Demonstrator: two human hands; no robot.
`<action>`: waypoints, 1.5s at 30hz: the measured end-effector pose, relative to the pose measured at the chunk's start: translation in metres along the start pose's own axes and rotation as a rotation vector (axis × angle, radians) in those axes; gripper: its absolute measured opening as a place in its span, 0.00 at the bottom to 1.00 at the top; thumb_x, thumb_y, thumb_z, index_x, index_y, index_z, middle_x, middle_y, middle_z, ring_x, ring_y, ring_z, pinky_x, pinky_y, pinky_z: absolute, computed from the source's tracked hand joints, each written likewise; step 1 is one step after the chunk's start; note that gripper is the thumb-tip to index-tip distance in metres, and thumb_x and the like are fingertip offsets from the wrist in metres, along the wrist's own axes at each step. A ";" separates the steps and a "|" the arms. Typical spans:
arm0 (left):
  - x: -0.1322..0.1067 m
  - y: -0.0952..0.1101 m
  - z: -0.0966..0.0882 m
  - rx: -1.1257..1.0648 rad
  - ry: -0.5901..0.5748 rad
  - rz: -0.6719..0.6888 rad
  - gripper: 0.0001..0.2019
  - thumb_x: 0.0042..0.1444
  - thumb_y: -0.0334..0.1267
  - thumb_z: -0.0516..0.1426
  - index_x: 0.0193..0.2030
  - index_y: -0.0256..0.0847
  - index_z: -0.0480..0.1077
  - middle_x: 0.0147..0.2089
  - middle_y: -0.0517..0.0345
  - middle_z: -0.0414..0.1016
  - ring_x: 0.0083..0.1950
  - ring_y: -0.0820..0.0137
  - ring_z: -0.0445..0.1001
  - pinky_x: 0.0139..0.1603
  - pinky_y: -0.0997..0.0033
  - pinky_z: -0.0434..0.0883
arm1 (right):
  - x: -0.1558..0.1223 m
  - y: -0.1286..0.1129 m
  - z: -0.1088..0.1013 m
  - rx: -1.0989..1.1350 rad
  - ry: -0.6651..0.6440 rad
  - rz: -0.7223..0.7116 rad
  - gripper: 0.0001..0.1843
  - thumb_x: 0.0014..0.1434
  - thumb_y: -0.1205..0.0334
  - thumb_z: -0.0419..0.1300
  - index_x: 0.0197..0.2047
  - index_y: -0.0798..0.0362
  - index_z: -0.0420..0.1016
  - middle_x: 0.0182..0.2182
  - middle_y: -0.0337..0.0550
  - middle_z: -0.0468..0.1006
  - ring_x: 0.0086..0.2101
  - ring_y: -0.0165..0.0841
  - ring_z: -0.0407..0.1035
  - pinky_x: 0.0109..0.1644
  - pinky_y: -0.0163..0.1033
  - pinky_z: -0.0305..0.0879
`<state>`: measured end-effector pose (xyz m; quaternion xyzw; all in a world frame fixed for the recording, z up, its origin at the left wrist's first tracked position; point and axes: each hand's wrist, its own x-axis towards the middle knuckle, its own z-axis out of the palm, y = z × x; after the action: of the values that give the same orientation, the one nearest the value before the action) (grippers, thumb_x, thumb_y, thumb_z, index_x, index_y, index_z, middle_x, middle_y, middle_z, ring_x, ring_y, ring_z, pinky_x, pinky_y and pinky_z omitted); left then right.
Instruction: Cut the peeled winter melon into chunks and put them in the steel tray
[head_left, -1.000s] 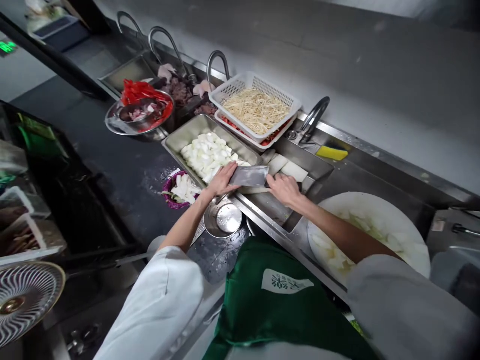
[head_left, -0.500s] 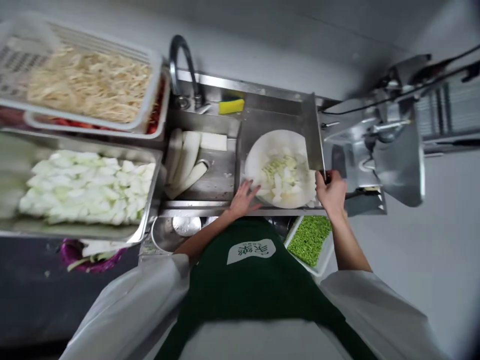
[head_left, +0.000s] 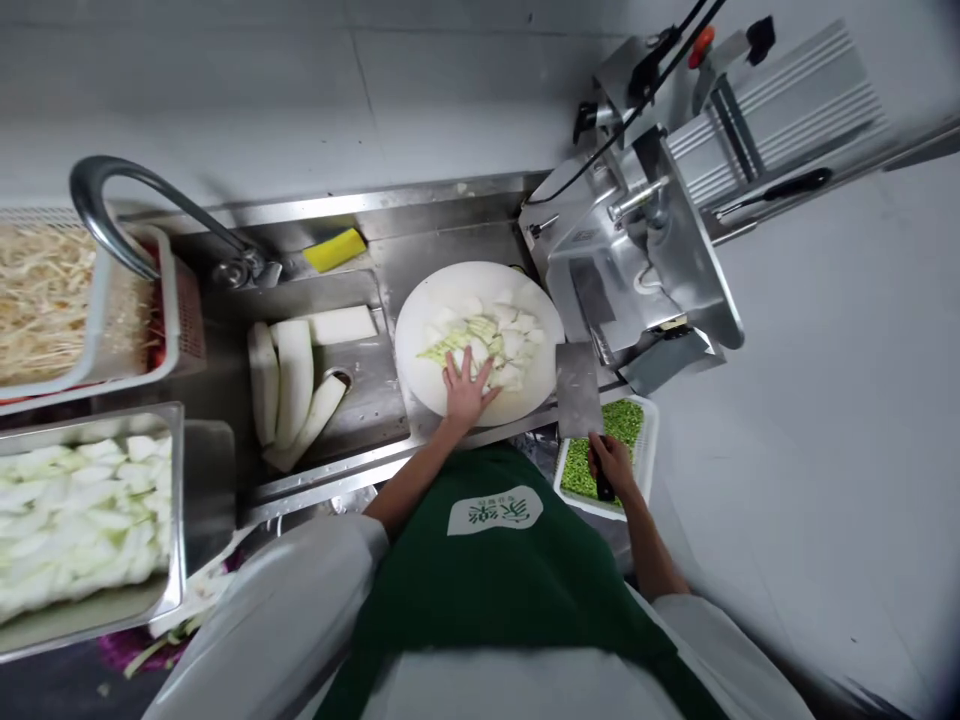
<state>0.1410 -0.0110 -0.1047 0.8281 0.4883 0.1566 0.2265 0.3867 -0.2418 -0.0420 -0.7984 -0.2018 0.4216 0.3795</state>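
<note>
My left hand [head_left: 466, 390] lies with spread fingers on the cut pale-green vegetable pieces [head_left: 511, 342]. They are heaped on a round white cutting board [head_left: 420, 325] beside the sink. My right hand [head_left: 613, 466] is closed round the black handle of a cleaver [head_left: 577, 388]. Its broad blade shows flat just off the board's right edge, partly over a tray of chopped greens. To the left, several long peeled pale vegetable pieces [head_left: 295, 375] rest in the sink.
A steel sink [head_left: 371, 400] with a curved tap [head_left: 112, 205] and yellow sponge-like block [head_left: 334, 250] borders the board. At the right stands a metal slicing machine [head_left: 622, 270]. A steel pan [head_left: 177, 500] of cut white vegetable and a basket of shreds [head_left: 169, 300] stand left. Chopped greens fill a tray [head_left: 649, 440].
My view has swung to the right. My left hand has gone from the board's near-left edge onto the pieces. The cleaver has moved away from the board, towards my body, and its blade has turned flat.
</note>
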 end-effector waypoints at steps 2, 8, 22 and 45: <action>0.006 0.000 -0.004 0.028 0.023 -0.077 0.42 0.57 0.67 0.59 0.73 0.48 0.62 0.80 0.41 0.41 0.79 0.34 0.29 0.70 0.25 0.49 | 0.012 0.013 -0.002 0.045 -0.076 0.018 0.34 0.52 0.26 0.63 0.25 0.49 0.63 0.15 0.34 0.67 0.13 0.27 0.60 0.16 0.34 0.57; 0.018 0.023 -0.003 0.058 0.055 -0.318 0.55 0.48 0.70 0.64 0.77 0.46 0.54 0.81 0.38 0.29 0.78 0.28 0.25 0.67 0.18 0.47 | 0.054 0.010 0.023 -0.021 -0.196 -0.013 0.31 0.54 0.27 0.60 0.26 0.48 0.62 0.14 0.34 0.66 0.13 0.29 0.60 0.16 0.35 0.57; 0.024 0.064 0.035 0.103 0.179 -0.303 0.37 0.52 0.55 0.66 0.68 0.48 0.69 0.79 0.41 0.46 0.80 0.41 0.39 0.73 0.28 0.43 | 0.066 -0.030 0.121 -0.063 -0.489 -0.150 0.18 0.64 0.41 0.54 0.33 0.46 0.61 0.15 0.33 0.67 0.13 0.32 0.62 0.18 0.36 0.57; -0.022 0.048 -0.061 0.110 0.284 -0.058 0.35 0.61 0.52 0.60 0.72 0.44 0.61 0.81 0.51 0.30 0.80 0.43 0.22 0.76 0.27 0.44 | -0.028 -0.069 0.150 -0.111 -0.375 -0.330 0.24 0.64 0.36 0.54 0.29 0.46 0.62 0.15 0.37 0.69 0.16 0.32 0.63 0.24 0.39 0.63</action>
<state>0.1372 -0.0370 -0.0287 0.7943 0.5470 0.2385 0.1139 0.2464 -0.1509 -0.0269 -0.6821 -0.4189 0.4831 0.3548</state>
